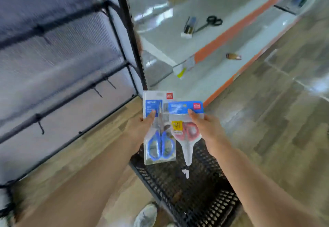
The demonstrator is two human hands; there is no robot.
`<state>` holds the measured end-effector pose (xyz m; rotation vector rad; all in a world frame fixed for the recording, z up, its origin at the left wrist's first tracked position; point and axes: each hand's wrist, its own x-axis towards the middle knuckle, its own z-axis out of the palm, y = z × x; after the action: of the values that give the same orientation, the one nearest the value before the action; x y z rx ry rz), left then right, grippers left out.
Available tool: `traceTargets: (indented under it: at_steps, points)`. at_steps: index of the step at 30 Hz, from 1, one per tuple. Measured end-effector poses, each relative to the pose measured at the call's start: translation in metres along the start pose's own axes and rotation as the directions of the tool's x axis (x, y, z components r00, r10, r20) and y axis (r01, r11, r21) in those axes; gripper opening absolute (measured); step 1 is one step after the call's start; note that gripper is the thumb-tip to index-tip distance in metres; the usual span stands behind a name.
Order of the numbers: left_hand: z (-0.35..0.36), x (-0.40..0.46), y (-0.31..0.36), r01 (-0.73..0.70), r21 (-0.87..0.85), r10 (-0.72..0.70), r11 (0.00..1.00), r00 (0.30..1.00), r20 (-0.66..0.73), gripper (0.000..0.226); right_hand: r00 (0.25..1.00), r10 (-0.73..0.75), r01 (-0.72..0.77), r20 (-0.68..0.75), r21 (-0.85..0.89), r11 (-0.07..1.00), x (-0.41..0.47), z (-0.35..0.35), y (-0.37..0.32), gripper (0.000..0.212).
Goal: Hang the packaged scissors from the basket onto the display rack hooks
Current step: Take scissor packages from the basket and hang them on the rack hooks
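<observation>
Left hand (142,129) grips blue scissors pack (159,129), right hand (204,129) pinches red pack (186,129) (hooks (106,82) blurred, seemingly bare): free one hand first.

The wood-grain plank floor (277,105) carries a black wire-mesh basket (194,187) and the foot of a black metal display rack (74,137). Beside it, a low pale glossy shelf with an orange front edge (222,36) holds black-handled scissors (210,22), a small white-based box (189,26) and a small brown object (233,56), too blurred to identify.
</observation>
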<state>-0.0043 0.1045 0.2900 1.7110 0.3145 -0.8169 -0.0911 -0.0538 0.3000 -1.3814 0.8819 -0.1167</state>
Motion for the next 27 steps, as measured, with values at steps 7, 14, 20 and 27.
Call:
traceTargets:
  at_steps: [7, 14, 20, 27]
  points:
    - [-0.104, -0.15, 0.093, -0.144, -0.091, 0.12, 0.985, 0.965, -0.232, 0.066, 0.973, -0.164, 0.164, 0.165, 0.014, 0.986, -0.115, 0.056, -0.143, 0.015]
    - [-0.203, -0.253, 0.087, -0.182, -0.221, 0.076, 0.958, 0.907, -0.415, 0.031, 0.929, -0.114, 0.141, 0.351, -0.051, 0.989, -0.213, 0.135, -0.177, 0.006]
    - [-0.28, -0.31, 0.07, -0.302, -0.316, 0.093, 0.899, 0.839, -0.536, 0.034, 0.867, -0.153, 0.242, 0.475, -0.133, 0.961, -0.27, 0.207, -0.194, 0.007]
    - [-0.387, -0.375, 0.013, -0.36, -0.351, 0.078, 0.864, 0.786, -0.613, 0.028, 0.807, -0.187, 0.319, 0.561, -0.147, 0.936, -0.36, 0.306, -0.176, 0.01]
